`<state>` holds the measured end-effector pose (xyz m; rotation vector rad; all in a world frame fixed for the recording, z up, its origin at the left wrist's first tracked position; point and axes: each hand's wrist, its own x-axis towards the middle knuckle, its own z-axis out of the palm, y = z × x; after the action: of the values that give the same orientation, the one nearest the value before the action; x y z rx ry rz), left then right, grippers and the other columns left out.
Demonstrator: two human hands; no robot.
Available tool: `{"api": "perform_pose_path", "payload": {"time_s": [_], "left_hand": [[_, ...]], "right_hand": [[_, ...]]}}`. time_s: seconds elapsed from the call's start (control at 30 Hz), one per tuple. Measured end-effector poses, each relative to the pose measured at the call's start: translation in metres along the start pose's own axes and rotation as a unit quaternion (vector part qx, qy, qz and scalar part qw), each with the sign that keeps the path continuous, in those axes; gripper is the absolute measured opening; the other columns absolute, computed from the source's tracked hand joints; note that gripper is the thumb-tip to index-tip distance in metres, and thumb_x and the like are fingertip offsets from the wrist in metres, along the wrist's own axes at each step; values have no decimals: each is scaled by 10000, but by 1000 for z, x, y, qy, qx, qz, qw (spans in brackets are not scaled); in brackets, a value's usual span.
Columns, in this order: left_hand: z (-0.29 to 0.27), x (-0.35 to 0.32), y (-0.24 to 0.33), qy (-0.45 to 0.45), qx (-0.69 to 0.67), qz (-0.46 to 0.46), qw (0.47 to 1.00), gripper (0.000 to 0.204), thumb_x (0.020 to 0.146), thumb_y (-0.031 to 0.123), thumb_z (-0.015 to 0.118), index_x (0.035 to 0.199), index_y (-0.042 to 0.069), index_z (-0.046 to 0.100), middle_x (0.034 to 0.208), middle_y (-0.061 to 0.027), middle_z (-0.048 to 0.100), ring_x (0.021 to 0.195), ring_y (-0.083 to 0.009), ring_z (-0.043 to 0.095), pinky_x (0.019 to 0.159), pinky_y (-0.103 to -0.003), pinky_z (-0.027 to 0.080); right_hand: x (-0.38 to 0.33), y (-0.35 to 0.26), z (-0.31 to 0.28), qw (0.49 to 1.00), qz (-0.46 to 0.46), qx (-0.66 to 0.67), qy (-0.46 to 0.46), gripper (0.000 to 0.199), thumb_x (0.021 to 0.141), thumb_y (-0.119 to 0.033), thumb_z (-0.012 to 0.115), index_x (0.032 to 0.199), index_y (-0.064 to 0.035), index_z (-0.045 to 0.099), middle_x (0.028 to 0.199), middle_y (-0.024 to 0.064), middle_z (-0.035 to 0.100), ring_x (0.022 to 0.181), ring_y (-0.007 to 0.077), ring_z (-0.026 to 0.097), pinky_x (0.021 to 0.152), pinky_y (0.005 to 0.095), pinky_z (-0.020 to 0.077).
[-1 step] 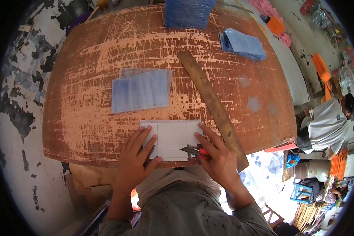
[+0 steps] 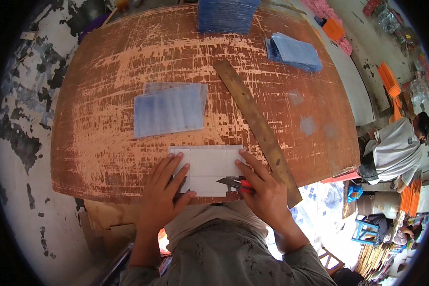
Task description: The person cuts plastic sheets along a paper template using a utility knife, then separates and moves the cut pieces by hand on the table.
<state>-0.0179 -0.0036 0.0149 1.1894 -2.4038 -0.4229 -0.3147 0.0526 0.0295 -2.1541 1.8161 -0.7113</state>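
A white rectangular sheet with fold or cut lines [image 2: 208, 162] lies at the table's near edge. Flat on its left side rests my left hand [image 2: 164, 183], fingers stretched and spread. My right hand [image 2: 264, 188] lies at the sheet's right side, index and middle fingers reaching along its edge. Tucked in that hand is a red utility knife [image 2: 246, 185], its dark blade pointing left over the sheet's lower part; the rest of the handle is hidden by the palm. Beyond the sheet sit bluish translucent sheets [image 2: 169, 110], slightly fanned.
A long worn straightedge [image 2: 257, 128] lies slantwise right of the sheet on the scratched brown table [image 2: 100, 143]. Blue sheets stand in a tall stack [image 2: 228, 16] at the far edge, with a smaller pile [image 2: 296, 52] to its right. A person [image 2: 393, 150] is off to the right.
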Motion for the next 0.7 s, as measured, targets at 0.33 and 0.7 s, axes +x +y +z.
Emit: {"api": "perform_pose_path", "payload": {"time_s": [0.33,0.7], "left_hand": [[11,-2,-6,28,54,-14,998,631,904,428,853,1436,99,767,1607,-134,680,1497,-412,605,1230,-590,433],[15,-4,-7,36,66,-31,997,573,937,487,812,1342,81,818,1545,-170,717,1456,-438,641,1184,-586,480]], "right_hand": [[4,4,-1,999,14,-13,-29,841,742,-116,939,1545,-113,691,1641,89,626,898,274,790,775,412,641],[7,-1,-2,996,59,-14,-65,859,706,-10,863,1546,-62,696,1635,98,635,1041,286,807,824,410,661]]}}
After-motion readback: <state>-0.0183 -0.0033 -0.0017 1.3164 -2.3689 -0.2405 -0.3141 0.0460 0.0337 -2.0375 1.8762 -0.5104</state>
